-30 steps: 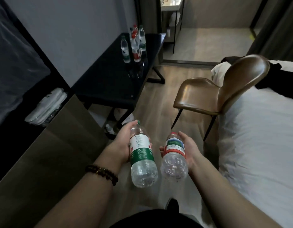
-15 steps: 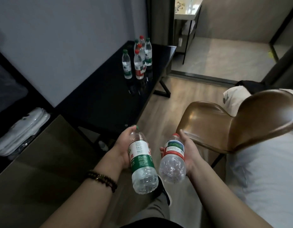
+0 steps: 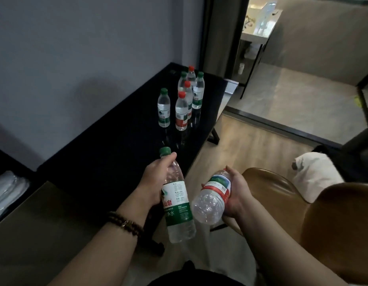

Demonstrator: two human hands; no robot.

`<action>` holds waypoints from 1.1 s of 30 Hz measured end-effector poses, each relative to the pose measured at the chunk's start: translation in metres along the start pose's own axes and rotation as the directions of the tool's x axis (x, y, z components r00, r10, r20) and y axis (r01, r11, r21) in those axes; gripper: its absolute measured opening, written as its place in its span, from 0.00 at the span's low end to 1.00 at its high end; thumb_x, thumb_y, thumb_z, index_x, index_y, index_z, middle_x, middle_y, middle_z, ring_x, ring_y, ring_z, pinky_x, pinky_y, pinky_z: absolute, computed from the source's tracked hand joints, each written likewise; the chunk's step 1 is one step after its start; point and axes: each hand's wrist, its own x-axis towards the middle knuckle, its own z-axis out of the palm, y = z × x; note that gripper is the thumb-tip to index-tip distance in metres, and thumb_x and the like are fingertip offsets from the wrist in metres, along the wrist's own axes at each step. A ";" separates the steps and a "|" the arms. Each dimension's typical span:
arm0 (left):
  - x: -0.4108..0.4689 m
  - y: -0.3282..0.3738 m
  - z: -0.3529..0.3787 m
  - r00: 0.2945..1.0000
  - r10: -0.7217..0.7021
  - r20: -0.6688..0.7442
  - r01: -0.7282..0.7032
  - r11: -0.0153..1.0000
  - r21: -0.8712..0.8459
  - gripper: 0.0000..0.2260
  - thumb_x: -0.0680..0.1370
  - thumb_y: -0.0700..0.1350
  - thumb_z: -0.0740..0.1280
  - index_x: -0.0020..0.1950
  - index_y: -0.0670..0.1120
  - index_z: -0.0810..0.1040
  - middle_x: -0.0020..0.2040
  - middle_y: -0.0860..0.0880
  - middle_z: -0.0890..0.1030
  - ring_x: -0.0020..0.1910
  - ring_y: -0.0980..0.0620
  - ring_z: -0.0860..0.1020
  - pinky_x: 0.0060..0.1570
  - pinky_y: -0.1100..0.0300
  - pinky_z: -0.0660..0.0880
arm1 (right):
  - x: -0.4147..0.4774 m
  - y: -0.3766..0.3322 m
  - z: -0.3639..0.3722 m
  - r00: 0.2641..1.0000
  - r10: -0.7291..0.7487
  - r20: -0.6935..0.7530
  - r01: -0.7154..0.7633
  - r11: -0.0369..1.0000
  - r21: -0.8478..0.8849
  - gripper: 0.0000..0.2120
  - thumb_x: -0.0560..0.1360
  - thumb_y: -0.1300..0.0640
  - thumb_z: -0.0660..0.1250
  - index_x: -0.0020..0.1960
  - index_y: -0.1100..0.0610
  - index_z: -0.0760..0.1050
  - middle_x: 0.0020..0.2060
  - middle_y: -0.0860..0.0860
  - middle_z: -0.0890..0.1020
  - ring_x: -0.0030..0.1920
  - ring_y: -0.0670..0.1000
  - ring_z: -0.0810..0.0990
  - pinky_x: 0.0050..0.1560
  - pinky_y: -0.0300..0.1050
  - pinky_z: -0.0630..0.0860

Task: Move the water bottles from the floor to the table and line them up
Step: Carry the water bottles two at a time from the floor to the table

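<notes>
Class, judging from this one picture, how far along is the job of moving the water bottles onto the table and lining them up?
Done: six bottles already stand upright on the black table, in a loose cluster rather than one clean line. In hand: the left hand grips a green-label bottle, and the right hand grips a red-label bottle, both tilted in the air. Left: set these two down and straighten the row. The floor is mostly hidden, so more may remain.
</notes>
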 end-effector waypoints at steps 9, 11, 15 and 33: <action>0.046 0.054 -0.043 0.866 0.480 -0.143 -0.371 0.807 0.460 0.15 0.71 0.70 0.65 0.48 0.62 0.77 0.44 0.64 0.83 0.42 0.63 0.82 0.42 0.60 0.77 | 0.056 -0.035 0.094 0.978 -0.161 0.132 0.199 0.913 -0.355 0.30 0.76 0.36 0.67 0.62 0.63 0.73 0.40 0.61 0.80 0.37 0.60 0.81 0.46 0.56 0.81; 0.059 0.065 -0.048 0.848 0.521 -0.099 -0.405 0.756 0.514 0.11 0.76 0.66 0.68 0.48 0.60 0.77 0.43 0.63 0.83 0.41 0.64 0.81 0.41 0.67 0.76 | 0.071 -0.039 0.115 0.955 -0.201 0.218 0.282 0.842 -0.460 0.36 0.78 0.37 0.66 0.72 0.64 0.70 0.53 0.65 0.80 0.49 0.64 0.81 0.59 0.60 0.77; 0.094 0.093 -0.052 0.818 0.571 -0.074 -0.431 0.692 0.579 0.08 0.78 0.62 0.69 0.48 0.60 0.76 0.42 0.61 0.83 0.41 0.64 0.81 0.37 0.73 0.72 | 0.098 -0.056 0.156 0.887 -0.287 0.361 0.457 0.656 -0.601 0.35 0.75 0.35 0.70 0.67 0.63 0.77 0.60 0.66 0.82 0.61 0.67 0.82 0.67 0.67 0.75; 0.268 0.160 -0.059 0.849 0.468 -0.244 -0.194 0.707 0.680 0.09 0.78 0.60 0.70 0.53 0.59 0.76 0.48 0.58 0.79 0.47 0.63 0.77 0.44 0.63 0.71 | 0.220 -0.183 0.278 0.697 0.213 0.684 0.706 -0.368 -0.605 0.13 0.80 0.46 0.68 0.64 0.44 0.77 0.55 0.42 0.82 0.57 0.41 0.80 0.60 0.43 0.76</action>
